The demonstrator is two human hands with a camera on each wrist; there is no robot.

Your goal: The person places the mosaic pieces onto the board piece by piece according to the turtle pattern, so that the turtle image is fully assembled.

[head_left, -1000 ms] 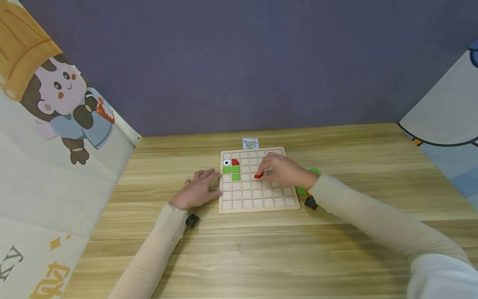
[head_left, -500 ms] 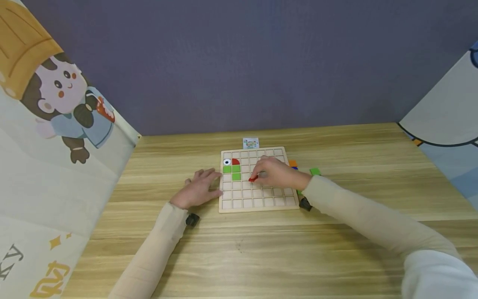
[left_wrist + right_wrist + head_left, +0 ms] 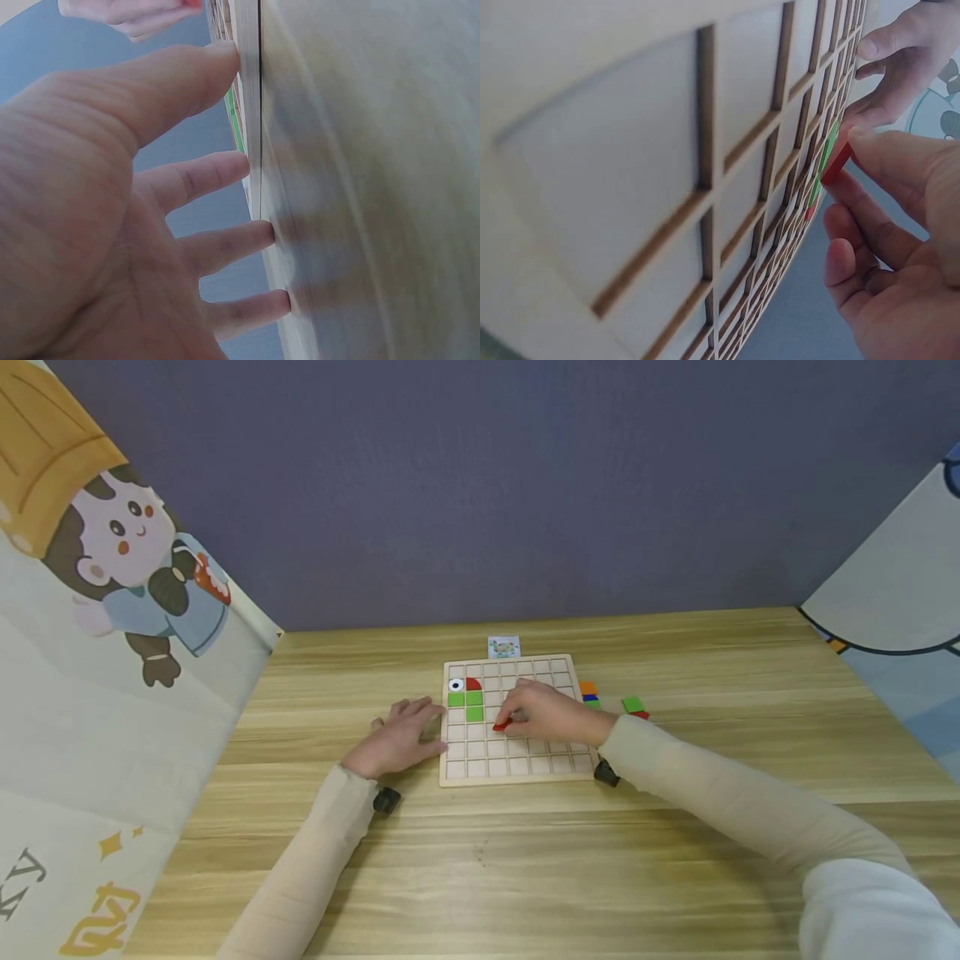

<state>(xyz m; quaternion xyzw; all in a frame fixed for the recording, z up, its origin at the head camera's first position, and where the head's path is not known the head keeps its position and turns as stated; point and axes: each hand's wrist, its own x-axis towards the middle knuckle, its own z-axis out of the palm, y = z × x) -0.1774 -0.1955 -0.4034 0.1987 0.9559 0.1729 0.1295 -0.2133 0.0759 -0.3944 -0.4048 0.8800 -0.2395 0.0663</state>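
A wooden grid board (image 3: 517,768) lies on the table. In its upper left cells sit a white eye tile (image 3: 456,686), a red quarter-round tile (image 3: 472,684) and several green square tiles (image 3: 474,714). My right hand (image 3: 551,712) is over the middle of the board, pinching a small red tile (image 3: 838,159) between thumb and finger; its full outline is partly hidden by the fingertips. At the board's left edge rests my left hand (image 3: 401,739), its fingers spread and the thumb (image 3: 217,64) touching the rim.
A small picture card (image 3: 503,647) lies behind the board. To the right are an orange tile (image 3: 588,688), a blue tile (image 3: 591,697), a green tile (image 3: 633,703) and a red one (image 3: 640,715) beside it. A dark wall (image 3: 525,493) stands at the table's back.
My right hand has moved left and slightly nearer across the board with the red tile, uncovering loose tiles at the right. The left hand has stayed put.
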